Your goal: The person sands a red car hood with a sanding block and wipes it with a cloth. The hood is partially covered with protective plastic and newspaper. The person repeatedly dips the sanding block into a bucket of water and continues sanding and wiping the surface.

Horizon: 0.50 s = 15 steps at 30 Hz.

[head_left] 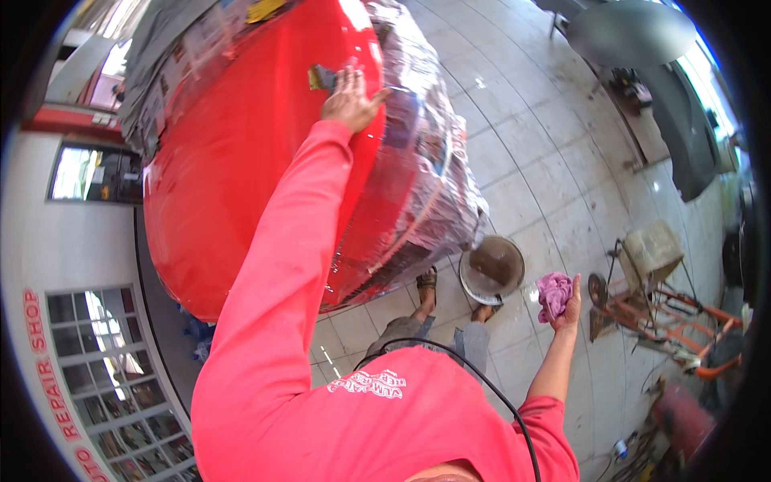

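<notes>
My left hand (351, 103) is stretched far forward and lies on the glossy red car panel (249, 153). Its fingers press a small piece of sandpaper (323, 77), grey with a yellowish edge, against the paint. Most of that piece is hidden under the fingers. Out to the right, my right hand (572, 304) is closed around a bunched pink-purple cloth (554, 294), held in the air beside a bucket (491, 269). Greyish water stands in the bucket, on the floor near my feet.
Crumpled masking sheets (426, 145) cover the car right of the panel; newspaper (189, 84) covers its far left. At right stand an orange hand truck (683, 321) with a box-shaped can (652, 253) and a bench (638, 120). A black cable (498, 394) crosses my chest.
</notes>
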Each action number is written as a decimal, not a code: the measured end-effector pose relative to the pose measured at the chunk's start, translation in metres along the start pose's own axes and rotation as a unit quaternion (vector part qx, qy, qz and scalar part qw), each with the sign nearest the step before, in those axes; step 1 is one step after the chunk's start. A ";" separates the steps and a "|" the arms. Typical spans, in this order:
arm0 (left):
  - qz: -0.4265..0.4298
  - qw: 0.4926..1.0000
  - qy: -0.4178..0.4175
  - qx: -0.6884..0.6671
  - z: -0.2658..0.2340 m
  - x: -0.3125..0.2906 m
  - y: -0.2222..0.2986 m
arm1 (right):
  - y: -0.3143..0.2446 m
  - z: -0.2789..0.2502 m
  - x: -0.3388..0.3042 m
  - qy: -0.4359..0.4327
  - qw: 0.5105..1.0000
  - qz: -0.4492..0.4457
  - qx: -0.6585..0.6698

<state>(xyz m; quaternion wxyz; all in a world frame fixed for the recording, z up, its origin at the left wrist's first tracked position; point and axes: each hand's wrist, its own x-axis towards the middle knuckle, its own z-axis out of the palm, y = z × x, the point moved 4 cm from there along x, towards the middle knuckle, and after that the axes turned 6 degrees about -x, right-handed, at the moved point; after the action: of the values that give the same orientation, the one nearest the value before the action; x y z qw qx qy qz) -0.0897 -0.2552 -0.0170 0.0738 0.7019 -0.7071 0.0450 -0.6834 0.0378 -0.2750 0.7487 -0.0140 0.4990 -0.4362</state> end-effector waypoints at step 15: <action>-0.051 0.997 -0.053 0.022 0.012 -0.027 -0.041 | 0.019 -0.172 -0.083 0.196 0.977 0.080 -0.012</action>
<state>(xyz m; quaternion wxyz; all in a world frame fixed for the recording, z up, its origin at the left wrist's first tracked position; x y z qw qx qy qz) -0.0488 -0.2310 -0.0355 0.0230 0.7397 -0.6723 0.0198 -0.8115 0.1764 -0.3091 0.6685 0.1031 0.6409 -0.3629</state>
